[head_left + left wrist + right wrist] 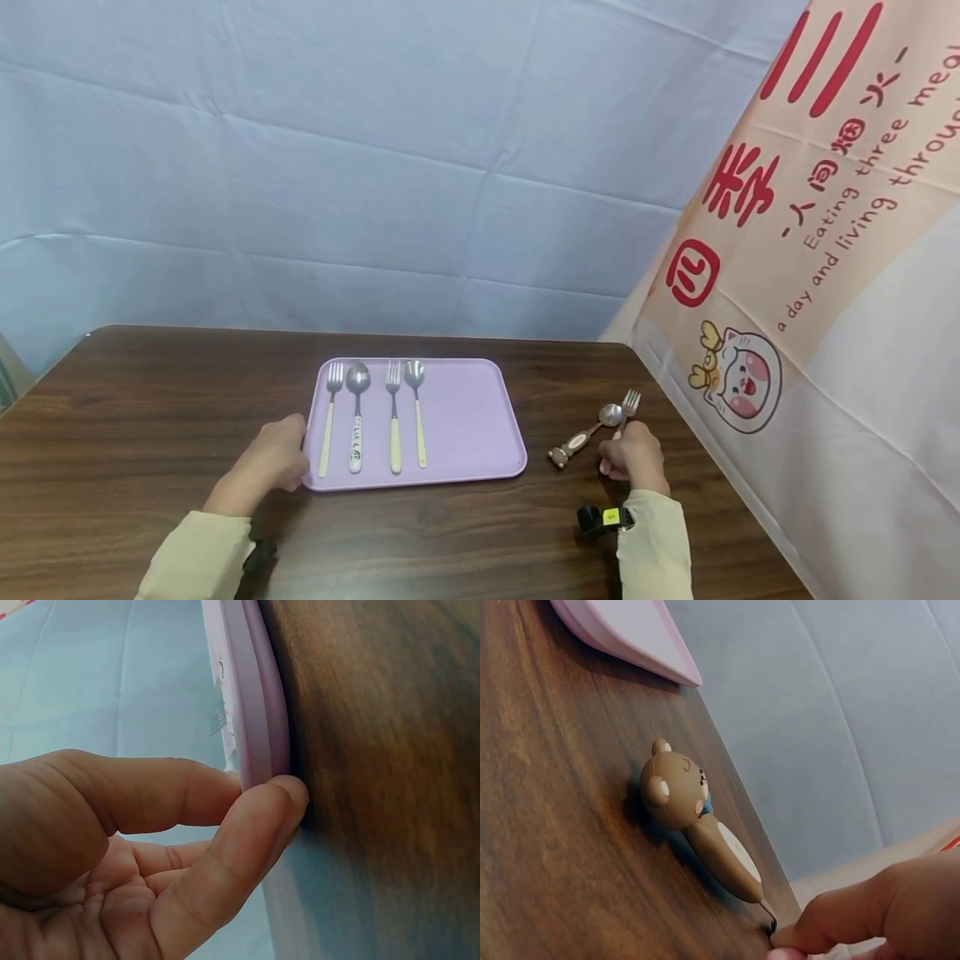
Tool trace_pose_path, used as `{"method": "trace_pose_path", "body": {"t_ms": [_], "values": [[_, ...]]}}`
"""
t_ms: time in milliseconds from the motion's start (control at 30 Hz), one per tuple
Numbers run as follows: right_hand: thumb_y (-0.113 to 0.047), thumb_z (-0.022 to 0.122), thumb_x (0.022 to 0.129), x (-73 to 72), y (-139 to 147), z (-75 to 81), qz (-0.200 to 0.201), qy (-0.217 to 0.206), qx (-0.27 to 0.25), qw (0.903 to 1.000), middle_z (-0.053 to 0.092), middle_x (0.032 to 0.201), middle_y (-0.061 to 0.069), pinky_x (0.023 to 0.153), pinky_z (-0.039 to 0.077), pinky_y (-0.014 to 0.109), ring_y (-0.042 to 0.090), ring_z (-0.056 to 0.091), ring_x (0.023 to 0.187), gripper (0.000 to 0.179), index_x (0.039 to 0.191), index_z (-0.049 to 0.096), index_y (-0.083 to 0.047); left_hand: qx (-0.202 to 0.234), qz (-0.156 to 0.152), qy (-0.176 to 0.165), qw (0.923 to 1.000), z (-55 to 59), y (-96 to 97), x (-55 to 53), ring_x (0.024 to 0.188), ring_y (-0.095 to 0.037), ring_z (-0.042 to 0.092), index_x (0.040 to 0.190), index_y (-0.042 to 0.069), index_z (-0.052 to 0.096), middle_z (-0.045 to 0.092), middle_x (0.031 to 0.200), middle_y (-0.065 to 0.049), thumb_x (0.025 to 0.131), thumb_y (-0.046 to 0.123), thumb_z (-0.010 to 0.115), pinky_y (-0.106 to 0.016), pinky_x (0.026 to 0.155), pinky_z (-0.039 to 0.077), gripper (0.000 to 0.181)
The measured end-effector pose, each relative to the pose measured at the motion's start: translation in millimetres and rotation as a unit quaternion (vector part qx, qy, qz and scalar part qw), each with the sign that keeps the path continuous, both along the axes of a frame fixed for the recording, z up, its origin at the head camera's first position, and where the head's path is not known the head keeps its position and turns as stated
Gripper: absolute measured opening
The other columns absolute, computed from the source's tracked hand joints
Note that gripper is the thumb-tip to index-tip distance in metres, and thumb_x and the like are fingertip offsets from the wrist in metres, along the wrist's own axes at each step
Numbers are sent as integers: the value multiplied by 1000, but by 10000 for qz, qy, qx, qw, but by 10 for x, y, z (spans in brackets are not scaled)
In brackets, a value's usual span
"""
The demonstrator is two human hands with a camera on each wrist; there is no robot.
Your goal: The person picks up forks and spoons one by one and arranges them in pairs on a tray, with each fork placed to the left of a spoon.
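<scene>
My left hand (pixel 276 454) pinches the left rim of a lilac tray (pixel 472 417) between thumb and fingers, close up in the left wrist view. On the tray lie a fork (pixel 327 433), a spoon (pixel 356 433), another fork (pixel 394 433) and another spoon (pixel 418 425), side by side with pale handles. Right of the tray, my right hand (pixel 634 457) holds a small fork (pixel 631 402); its tines stick out past the fingers and its handle is hidden. Just left of that hand lies a spoon (pixel 577 442) with a brown bear-shaped handle (pixel 724 859).
Everything rests on a dark wooden table (pixel 135 417). A pale blue cloth (pixel 337 167) hangs behind it, and a printed cloth (pixel 825 292) borders the right edge, near my right hand.
</scene>
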State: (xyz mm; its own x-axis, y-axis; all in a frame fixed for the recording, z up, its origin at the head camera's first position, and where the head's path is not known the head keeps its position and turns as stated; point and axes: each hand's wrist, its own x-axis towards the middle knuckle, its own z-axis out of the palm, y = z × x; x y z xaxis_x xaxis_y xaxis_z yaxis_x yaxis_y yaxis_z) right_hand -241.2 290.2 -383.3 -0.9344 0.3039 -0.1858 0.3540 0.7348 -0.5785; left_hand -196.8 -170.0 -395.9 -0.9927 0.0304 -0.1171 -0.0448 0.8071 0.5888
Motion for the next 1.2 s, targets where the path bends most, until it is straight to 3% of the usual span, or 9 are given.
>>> {"method": "trace_pose_path", "body": {"t_ms": [300,567,900,1200], "values": [[-4,56,77,-50,-206,31,324,301,3,9990,57,49,4,45,50,28,13,56,42,8,72,51,0,14,-16,3,10000,-5,-3,10,55,-23,51,86,-9,47,48,66,-13,64,-12,58,-30,44,45,25],[-2,56,77,-97,-530,18,1012,500,455,9926,54,43,2,42,48,27,14,54,40,21,56,58,-2,9,-86,45,10000,4,-8,5,54,-22,52,87,-9,47,49,66,-12,64,-13,58,-30,45,46,25],[-3,56,74,-110,-795,19,1292,559,363,9894,53,42,4,41,43,25,14,51,36,23,51,61,-3,4,-103,15,9999,20,-2,8,54,-22,53,88,-11,47,50,66,-13,64,-13,58,-30,46,47,27],[-5,60,74,-153,-1042,-16,1435,436,234,9884,53,44,3,40,44,24,12,51,38,15,60,56,-4,123,-24,-65,9999,11,-2,13,52,-21,54,90,-12,47,50,67,-13,67,-11,56,-29,45,47,24]]}}
